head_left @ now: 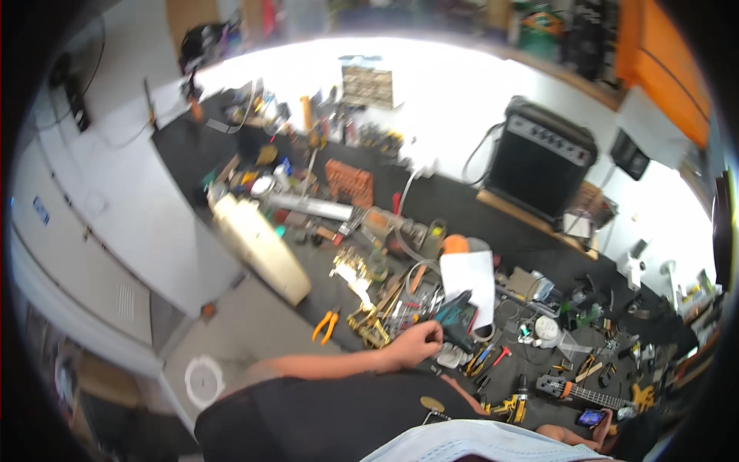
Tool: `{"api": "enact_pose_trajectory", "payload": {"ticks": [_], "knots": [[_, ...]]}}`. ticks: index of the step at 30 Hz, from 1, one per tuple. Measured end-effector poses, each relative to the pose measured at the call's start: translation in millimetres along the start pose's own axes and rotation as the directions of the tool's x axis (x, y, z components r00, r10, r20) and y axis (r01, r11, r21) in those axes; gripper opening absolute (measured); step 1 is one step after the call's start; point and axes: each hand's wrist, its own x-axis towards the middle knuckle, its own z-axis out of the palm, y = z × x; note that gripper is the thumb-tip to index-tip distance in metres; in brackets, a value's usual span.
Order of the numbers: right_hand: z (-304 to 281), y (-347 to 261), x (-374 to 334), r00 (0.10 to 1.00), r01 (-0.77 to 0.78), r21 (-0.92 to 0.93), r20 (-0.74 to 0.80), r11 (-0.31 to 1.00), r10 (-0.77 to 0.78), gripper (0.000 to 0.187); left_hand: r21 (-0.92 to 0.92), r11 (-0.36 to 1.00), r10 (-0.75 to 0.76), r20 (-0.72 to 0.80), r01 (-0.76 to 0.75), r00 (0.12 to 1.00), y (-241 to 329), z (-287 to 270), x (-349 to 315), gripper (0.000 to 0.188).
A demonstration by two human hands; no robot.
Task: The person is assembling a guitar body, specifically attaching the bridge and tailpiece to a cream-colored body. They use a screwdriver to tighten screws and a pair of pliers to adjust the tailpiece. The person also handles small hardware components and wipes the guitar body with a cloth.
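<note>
Nearest, low at the right edge, the right hand [602, 428] is curled around a small phone [591, 417] with a lit screen, though the fingers there are too small to read closely. Just above it lies a miniature guitar [579, 393], and to its left a yellow drill [512, 406].

The left hand [416, 344] reaches out over the dark workbench [462, 204] — its fingers [433, 333] closed round the lower end of a dark teal tool [454, 316], which juts up and to the right past the fingertips. Orange-handled pliers [326, 324] lie well to the left. A white sheet of paper [469, 279] rests just behind the tool. Farther back stand a cream-coloured casing [258, 245] and, at the far right — a black amplifier [540, 160].
</note>
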Motion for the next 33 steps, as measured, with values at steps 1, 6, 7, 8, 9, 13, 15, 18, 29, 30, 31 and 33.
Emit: {"api": "enact_pose_trajectory", "payload": {"ticks": [1,6,7,8,9,13,15,18,29,30,31,33], "knots": [[2.4,1.8,-5.9,1.0,-0.005,-0.009,0.002,1.0,0.005,0.059,-0.022,1.0,0.004,0.019,-0.003,1.0,-11.6,-2.4,-1.7,0.01],[17.2,-15.8,-26.5,0.999,-0.031,-0.046,-0.026,0.998,0.03,0.06,0.031,0.997,-0.073,0.044,0.072,0.996,16.8,-29.6,-31.9,0.012],[18.2,-19.9,-30.2,0.999,-0.035,-0.061,-0.036,0.998,0.033,0.061,0.025,0.998,-0.064,0.035,0.063,0.997,17.0,-35.6,-37.6,0.011],[22.4,-27.0,-31.3,0.998,-0.044,-0.075,-0.045,0.996,0.041,0.061,0.054,0.998,-0.036,0.005,0.036,0.999,16.9,-43.7,-45.5,0.011],[24.3,-33.5,-32.1,0.997,-0.051,-0.086,-0.062,0.995,0.045,0.061,0.054,0.998,-0.033,0.0,0.032,0.999,18.6,-53.5,-50.4,0.012],[38.0,-63.2,-42.1,0.976,-0.183,-0.19,-0.153,0.965,0.155,0.063,0.089,0.996,0.017,-0.076,-0.01,0.997,21.3,-105.8,-98.4,0.014],[43.9,-82.4,-47.3,0.954,-0.271,-0.268,-0.203,0.924,0.221,0.073,0.092,0.994,0.071,-0.166,-0.056,0.984,13.8,-140.3,-130.7,0.014],[54.7,-123.4,-50.5,0.876,-0.456,-0.282,-0.307,0.844,0.371,0.086,0.002,0.999,-0.032,-0.319,0.034,0.947,18.7,-196.8,-191.2,0.009],[130.5,-190.5,-57.7,0.698,-0.686,-0.166,-0.428,0.709,0.574,0.081,-0.431,0.901,-0.279,-0.665,-0.051,0.692,-45.4,-347.1,-391.7,0.012],[135.5,-203.7,-58.7,0.726,-0.67,-0.213,-0.391,0.711,0.566,0.072,-0.446,0.893,-0.29,-0.676,-0.064,0.677,-40.8,-354.6,-402.7,0.012],[140.0,-217.0,-58.3,0.721,-0.679,-0.233,-0.39,0.696,0.573,0.071,-0.462,0.884,-0.301,-0.685,-0.076,0.663,-37.7,-361.1,-411.5,0.012],[147.1,-248.4,-67.2,0.707,-0.7,-0.268,-0.387,0.662,0.592,0.069,-0.431,0.898,-0.265,-0.686,-0.085,0.678,-36.1,-372.1,-419.4,0.011]]}}
